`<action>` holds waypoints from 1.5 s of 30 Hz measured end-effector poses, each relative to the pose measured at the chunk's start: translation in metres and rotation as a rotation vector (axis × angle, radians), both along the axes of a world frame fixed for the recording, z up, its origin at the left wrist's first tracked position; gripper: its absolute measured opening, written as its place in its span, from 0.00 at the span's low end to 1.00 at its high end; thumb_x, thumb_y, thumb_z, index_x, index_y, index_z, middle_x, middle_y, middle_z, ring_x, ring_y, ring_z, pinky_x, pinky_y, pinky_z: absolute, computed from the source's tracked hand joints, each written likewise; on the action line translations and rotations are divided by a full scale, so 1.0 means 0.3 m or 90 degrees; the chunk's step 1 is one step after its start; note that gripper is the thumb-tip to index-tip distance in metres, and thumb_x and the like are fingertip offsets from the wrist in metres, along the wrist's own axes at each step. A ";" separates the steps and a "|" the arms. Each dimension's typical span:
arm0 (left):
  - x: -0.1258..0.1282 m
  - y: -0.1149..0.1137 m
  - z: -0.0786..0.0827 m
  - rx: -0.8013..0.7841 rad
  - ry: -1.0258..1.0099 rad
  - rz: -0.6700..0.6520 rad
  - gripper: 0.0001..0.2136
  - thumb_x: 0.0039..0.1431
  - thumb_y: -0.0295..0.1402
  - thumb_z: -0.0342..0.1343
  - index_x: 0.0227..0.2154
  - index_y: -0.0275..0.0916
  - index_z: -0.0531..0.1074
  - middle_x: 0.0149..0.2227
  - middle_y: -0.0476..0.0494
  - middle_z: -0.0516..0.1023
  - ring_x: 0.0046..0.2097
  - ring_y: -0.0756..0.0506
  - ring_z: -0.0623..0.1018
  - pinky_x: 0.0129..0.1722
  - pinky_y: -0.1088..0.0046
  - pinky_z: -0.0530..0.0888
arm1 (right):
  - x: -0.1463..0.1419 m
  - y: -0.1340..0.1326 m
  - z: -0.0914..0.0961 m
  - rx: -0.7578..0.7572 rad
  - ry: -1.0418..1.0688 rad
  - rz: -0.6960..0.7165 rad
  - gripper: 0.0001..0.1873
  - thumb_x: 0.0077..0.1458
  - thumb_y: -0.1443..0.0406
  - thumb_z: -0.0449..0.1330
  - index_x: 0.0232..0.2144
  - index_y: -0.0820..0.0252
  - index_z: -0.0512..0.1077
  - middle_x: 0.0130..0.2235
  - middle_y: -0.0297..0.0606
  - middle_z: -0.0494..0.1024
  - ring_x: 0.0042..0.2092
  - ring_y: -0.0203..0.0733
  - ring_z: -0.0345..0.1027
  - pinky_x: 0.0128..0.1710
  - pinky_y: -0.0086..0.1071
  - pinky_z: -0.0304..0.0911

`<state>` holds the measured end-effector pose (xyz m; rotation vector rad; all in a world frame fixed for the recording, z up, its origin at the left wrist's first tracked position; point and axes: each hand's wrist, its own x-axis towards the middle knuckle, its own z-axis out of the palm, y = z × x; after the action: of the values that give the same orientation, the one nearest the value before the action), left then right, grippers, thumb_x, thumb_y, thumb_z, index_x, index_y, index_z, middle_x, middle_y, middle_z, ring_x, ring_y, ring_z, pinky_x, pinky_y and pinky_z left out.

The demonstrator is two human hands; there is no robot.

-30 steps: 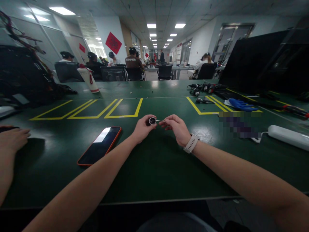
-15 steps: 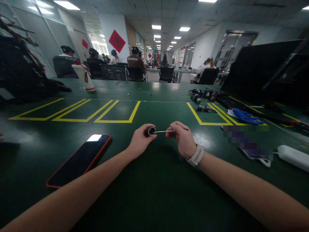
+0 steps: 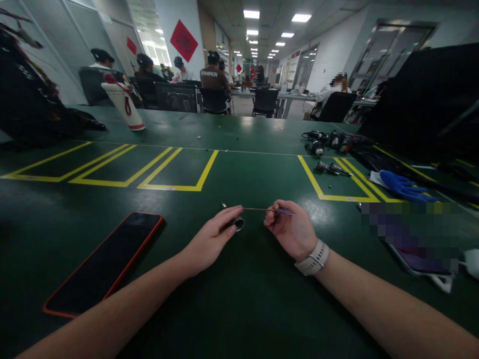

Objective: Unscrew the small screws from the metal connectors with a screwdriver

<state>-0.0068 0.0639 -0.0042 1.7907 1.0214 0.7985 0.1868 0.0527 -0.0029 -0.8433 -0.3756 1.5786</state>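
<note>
My left hand holds a small dark cylindrical part between thumb and fingers; its round metal-rimmed open end faces right. A thin metallic tip shows beyond the fingers, and I cannot tell whether it belongs to that part. My right hand, with a pale watch strap at the wrist, grips a slim screwdriver by its purplish handle. The thin shaft points left, reaching my left fingertips above the cylinder's mouth. Whether shaft and fingers touch is unclear.
An orange-cased phone lies left on the green table. Yellow tape outlines mark the surface. Right are metal-ended parts, corded devices, blue gloves and a pixelated flat device. People sit beyond.
The screwdriver's tip has left the cylinder's mouth and now lies above it. My left fingers have straightened and the cylinder has tilted. The camera view has shifted.
</note>
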 end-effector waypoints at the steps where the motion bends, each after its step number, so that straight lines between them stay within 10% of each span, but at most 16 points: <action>1: -0.002 0.000 0.003 0.008 0.016 -0.008 0.21 0.54 0.26 0.50 0.50 0.49 0.70 0.56 0.45 0.69 0.58 0.42 0.67 0.59 0.55 0.59 | 0.001 0.003 0.000 -0.004 0.002 -0.001 0.08 0.44 0.65 0.57 0.17 0.59 0.64 0.19 0.32 0.66 0.23 0.34 0.59 0.26 0.30 0.56; 16: -0.022 -0.004 0.000 0.195 0.221 -0.130 0.21 0.55 0.24 0.50 0.50 0.50 0.69 0.55 0.46 0.69 0.54 0.43 0.70 0.53 0.60 0.70 | 0.030 0.023 -0.003 -0.038 0.079 -0.007 0.08 0.45 0.65 0.59 0.17 0.60 0.67 0.20 0.32 0.67 0.24 0.34 0.60 0.28 0.30 0.58; 31: -0.057 0.015 -0.042 0.429 0.312 -0.125 0.24 0.55 0.19 0.45 0.54 0.43 0.65 0.57 0.40 0.68 0.59 0.40 0.65 0.54 0.57 0.70 | -0.027 0.007 -0.012 0.016 -0.180 -0.011 0.11 0.40 0.64 0.68 0.30 0.59 0.75 0.32 0.36 0.76 0.34 0.36 0.68 0.37 0.32 0.63; 36: -0.037 0.018 0.014 0.336 0.205 0.002 0.16 0.56 0.26 0.51 0.47 0.39 0.71 0.53 0.38 0.72 0.53 0.41 0.72 0.50 0.58 0.73 | -0.010 0.013 -0.014 0.069 -0.165 0.014 0.10 0.49 0.59 0.63 0.27 0.61 0.70 0.25 0.31 0.73 0.27 0.31 0.64 0.30 0.27 0.61; 45: 0.000 -0.008 0.068 -0.188 -0.217 0.162 0.13 0.53 0.26 0.56 0.43 0.44 0.73 0.47 0.47 0.77 0.49 0.44 0.76 0.51 0.65 0.72 | 0.018 -0.017 -0.030 0.282 -0.469 0.019 0.17 0.59 0.57 0.53 0.22 0.59 0.63 0.20 0.26 0.61 0.22 0.28 0.54 0.22 0.25 0.52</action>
<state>-0.0069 0.0616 0.0160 1.2401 1.0840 1.0107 0.1923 0.0475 -0.0118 -1.0422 -1.2182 1.0927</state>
